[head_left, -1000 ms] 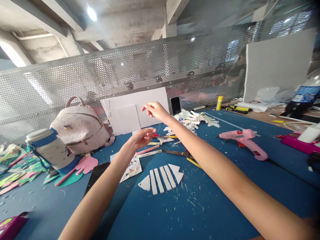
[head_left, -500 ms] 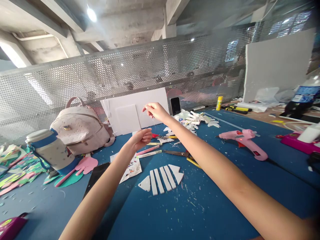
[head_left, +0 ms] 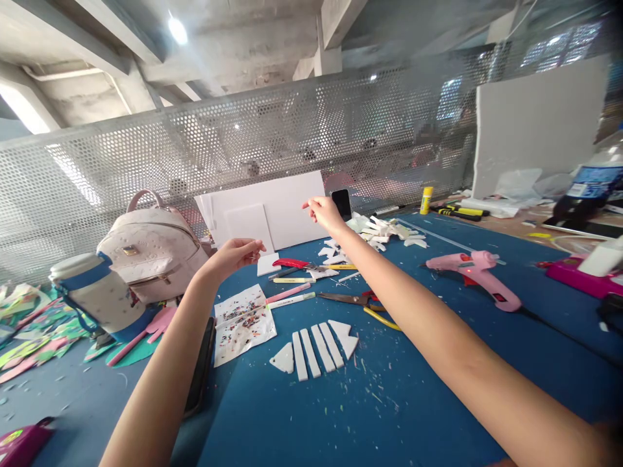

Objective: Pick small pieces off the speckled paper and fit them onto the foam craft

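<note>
Head view shows the left hand (head_left: pixel 238 253) and right hand (head_left: pixel 324 213) near the white board (head_left: pixel 289 214), fingers curled; whether either grip holds something, I cannot tell. White pieces (head_left: pixel 323 348) lie fish-like on the bench (head_left: pixel 292 428).

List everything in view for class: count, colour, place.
Strips: four, white, front centre
Triangle: one, white, left of strips
Notched piece: one, white, right of strips
Paper: one, white, mid-left
Phones: two, black, left and back
Pens: several, pink, white, yellow, centre
Scissors: one, grey blades, centre
Red tool: one, red, centre
Glue gun: one, pink, right
Glue stick: one, yellow, back right
Scraps: many, white at back, coloured left
Magenta items: two, magenta, side edges
Backpack: one, pink, back left
Flask: one, blue-white, left
Boards: several, white, grey, back
Bottle: one, blue label, right
Mesh: one, grey, background
Table: one, blue, foreground
Lamp: one, white, ceiling
Left hand: one, bare, mid-left
Right hand: one, bare, centre
</note>
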Demonstrator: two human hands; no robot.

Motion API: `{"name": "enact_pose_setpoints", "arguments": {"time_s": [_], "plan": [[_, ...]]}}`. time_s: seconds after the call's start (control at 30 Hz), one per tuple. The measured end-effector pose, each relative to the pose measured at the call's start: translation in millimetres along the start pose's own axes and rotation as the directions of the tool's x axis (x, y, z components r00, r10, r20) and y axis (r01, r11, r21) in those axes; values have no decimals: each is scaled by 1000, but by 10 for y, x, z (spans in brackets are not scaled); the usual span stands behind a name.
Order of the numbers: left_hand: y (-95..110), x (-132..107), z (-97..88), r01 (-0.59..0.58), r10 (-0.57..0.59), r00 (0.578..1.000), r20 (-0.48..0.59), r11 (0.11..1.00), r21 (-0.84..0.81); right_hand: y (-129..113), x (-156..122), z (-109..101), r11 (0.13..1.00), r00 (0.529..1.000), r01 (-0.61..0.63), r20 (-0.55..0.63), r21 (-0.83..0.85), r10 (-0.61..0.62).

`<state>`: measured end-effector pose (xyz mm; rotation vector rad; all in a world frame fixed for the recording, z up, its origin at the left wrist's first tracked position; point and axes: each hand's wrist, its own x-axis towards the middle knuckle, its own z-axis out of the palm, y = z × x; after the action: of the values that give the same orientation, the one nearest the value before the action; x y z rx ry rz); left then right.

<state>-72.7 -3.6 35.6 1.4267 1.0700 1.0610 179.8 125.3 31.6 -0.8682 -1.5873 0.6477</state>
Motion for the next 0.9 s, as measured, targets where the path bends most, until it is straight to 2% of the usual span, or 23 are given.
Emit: {"name": "enact_pose_setpoints", "arguments": {"time_s": [0.27, 0.43, 0.53, 0.6, 0.7, 0.77, 0.83, 0.9], "plan": [[91, -75, -153, -92, 103, 993, -64, 984, 155, 97, 6, -34, 996, 999, -24, -45, -84, 21], [118, -122, -175, -83, 106, 991, -83, 967, 241, 118, 13, -56, 990, 998, -27, -52, -135, 20], [133, -137, -170, -71, 128, 978, -165, 947, 315, 113, 6, -74, 986, 998, -30, -52, -162, 22], [132, -133, -153, -73, 162, 953, -255, 942, 326, 108, -2, -88, 983, 998, -34, -53, -178, 24], [121, -109, -114, -105, 184, 911, -369, 969, 225, 105, -15, -106, 979, 998, -38, -56, -200, 27], [126, -96, -93, -135, 140, 918, -370, 990, 40, 106, -20, -113, 977, 998, -42, -58, -211, 30], [153, -98, -83, -147, 78, 954, -288, 962, -228, 109, -22, -116, 975, 998, -45, -61, -219, 33], [197, -117, -89, -117, 39, 983, -182, 888, -444, 110, -23, -117, 973, 998, -45, -60, -226, 32]]}}
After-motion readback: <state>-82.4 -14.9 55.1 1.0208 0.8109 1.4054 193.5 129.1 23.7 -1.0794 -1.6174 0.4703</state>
